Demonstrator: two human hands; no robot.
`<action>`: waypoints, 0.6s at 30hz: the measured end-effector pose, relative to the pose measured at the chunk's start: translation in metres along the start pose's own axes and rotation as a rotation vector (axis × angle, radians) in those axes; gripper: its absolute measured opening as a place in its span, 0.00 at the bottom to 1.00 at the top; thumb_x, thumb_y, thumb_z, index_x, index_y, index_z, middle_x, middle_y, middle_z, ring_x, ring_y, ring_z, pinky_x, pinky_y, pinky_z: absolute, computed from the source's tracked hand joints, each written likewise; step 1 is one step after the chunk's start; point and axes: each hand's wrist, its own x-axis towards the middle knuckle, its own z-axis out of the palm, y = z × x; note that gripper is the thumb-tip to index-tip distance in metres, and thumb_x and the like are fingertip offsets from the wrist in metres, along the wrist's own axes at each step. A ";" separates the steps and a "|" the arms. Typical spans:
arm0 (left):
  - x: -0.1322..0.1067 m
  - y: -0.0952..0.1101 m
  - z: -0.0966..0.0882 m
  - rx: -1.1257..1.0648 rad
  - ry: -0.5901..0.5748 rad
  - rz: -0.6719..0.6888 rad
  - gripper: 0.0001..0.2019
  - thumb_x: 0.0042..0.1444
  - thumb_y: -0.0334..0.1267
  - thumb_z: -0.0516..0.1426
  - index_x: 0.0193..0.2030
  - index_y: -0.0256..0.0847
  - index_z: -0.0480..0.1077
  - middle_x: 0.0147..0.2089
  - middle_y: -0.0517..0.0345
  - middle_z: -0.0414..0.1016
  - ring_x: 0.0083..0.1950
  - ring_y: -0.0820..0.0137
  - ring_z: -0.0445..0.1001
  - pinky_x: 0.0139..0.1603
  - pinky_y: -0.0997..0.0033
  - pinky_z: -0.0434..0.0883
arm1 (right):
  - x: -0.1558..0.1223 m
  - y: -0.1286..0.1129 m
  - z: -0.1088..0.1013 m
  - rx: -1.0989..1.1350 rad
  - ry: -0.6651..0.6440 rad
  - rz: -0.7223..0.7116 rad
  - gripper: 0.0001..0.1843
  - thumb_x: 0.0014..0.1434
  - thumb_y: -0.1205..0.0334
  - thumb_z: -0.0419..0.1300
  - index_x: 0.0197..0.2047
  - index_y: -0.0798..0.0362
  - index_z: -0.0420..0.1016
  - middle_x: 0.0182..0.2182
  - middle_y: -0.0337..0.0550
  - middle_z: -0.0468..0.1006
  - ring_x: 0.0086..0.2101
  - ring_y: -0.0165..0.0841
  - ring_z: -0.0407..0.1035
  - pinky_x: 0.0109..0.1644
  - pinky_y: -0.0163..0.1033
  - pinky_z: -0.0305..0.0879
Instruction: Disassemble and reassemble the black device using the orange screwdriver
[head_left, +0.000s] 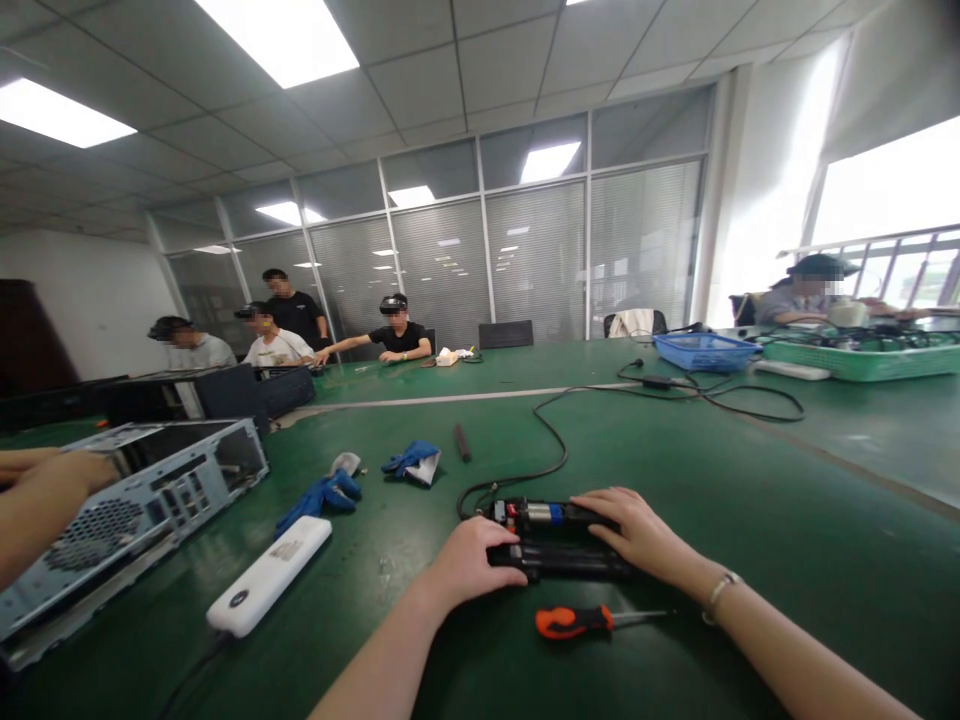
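Observation:
A black corded electric tool lies opened in two long pieces in front of me. Its far piece (544, 514) shows a silver and blue cylinder and red parts inside. The near piece is a black casing half (574, 560). My left hand (471, 560) closes around the left end of the casing half, thumb at the near side. With fingers and thumb, my right hand (637, 530) grips the right end of the far piece; the fingertips are partly hidden. Closer to me lies a screwdriver (576, 621) with an orange and black handle, its tip pointing right.
A black cord (559, 440) runs across the green table (750, 560). Left are a white power strip-like box (271, 575), blue gloves (412, 460), a dark bar (462, 443) and a computer case (150, 510) with another person's arm (45, 500). Baskets (705, 352) stand far right; people sit beyond.

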 end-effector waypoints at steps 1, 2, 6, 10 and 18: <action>0.000 0.000 0.000 0.000 -0.001 0.005 0.25 0.43 0.46 0.70 0.49 0.40 0.77 0.47 0.53 0.80 0.48 0.60 0.76 0.51 0.66 0.69 | -0.002 0.000 0.000 -0.001 0.021 -0.006 0.22 0.61 0.57 0.55 0.58 0.44 0.70 0.54 0.45 0.73 0.52 0.42 0.66 0.61 0.53 0.55; 0.000 0.001 0.000 0.001 -0.003 0.007 0.25 0.43 0.46 0.70 0.49 0.40 0.77 0.47 0.53 0.80 0.48 0.60 0.76 0.51 0.66 0.69 | -0.004 0.000 0.000 0.000 0.043 -0.014 0.22 0.62 0.56 0.55 0.58 0.44 0.70 0.54 0.45 0.73 0.52 0.42 0.67 0.61 0.52 0.56; 0.000 0.003 -0.002 0.012 -0.019 0.009 0.25 0.44 0.46 0.70 0.49 0.40 0.77 0.47 0.53 0.80 0.48 0.60 0.76 0.51 0.66 0.69 | -0.007 0.002 0.000 0.015 0.120 -0.022 0.22 0.63 0.53 0.54 0.59 0.46 0.69 0.54 0.46 0.72 0.53 0.41 0.66 0.60 0.49 0.60; 0.000 0.003 -0.003 0.019 -0.016 -0.001 0.26 0.43 0.46 0.70 0.50 0.40 0.76 0.48 0.52 0.80 0.48 0.60 0.76 0.52 0.65 0.69 | -0.007 0.001 -0.003 0.000 0.215 0.004 0.21 0.64 0.53 0.54 0.58 0.47 0.69 0.53 0.47 0.72 0.53 0.41 0.65 0.59 0.51 0.60; 0.000 -0.001 0.001 0.045 0.012 0.062 0.25 0.44 0.47 0.70 0.48 0.39 0.77 0.46 0.52 0.81 0.46 0.59 0.76 0.51 0.63 0.70 | -0.012 -0.032 -0.027 0.084 0.046 -0.059 0.16 0.64 0.50 0.53 0.39 0.49 0.79 0.36 0.44 0.78 0.38 0.35 0.72 0.44 0.41 0.68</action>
